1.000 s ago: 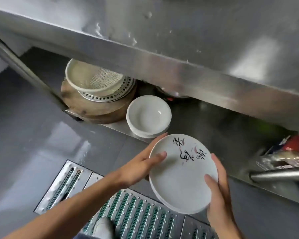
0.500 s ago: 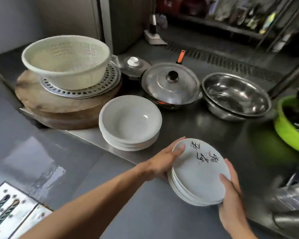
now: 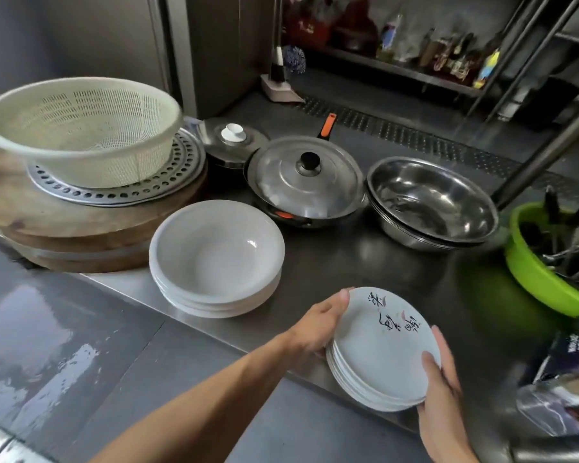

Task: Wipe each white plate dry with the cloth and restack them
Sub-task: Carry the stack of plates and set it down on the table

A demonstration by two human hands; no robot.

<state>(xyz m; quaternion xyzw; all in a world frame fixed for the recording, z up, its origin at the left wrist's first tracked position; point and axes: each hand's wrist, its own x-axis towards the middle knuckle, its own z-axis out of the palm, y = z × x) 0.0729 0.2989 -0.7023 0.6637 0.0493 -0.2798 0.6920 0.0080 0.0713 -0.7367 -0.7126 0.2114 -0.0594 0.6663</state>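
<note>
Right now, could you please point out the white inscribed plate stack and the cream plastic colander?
white inscribed plate stack [image 3: 381,352]: head view, top plate's bare centre.
cream plastic colander [image 3: 81,118]: head view, its perforated inside wall.

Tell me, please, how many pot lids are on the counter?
2. A white-knobbed lid sits at the back, beside the colander; a black-knobbed lid covers the orange-handled pan. Others may be hidden behind the colander.

Dim, cool daylight. Glare patches on wet floor [image 3: 47,342] and steel counter [image 3: 365,262]. Wide-angle bending at edges. Right side blurred; back shelf [image 3: 415,51] soft, unfocused.
</note>
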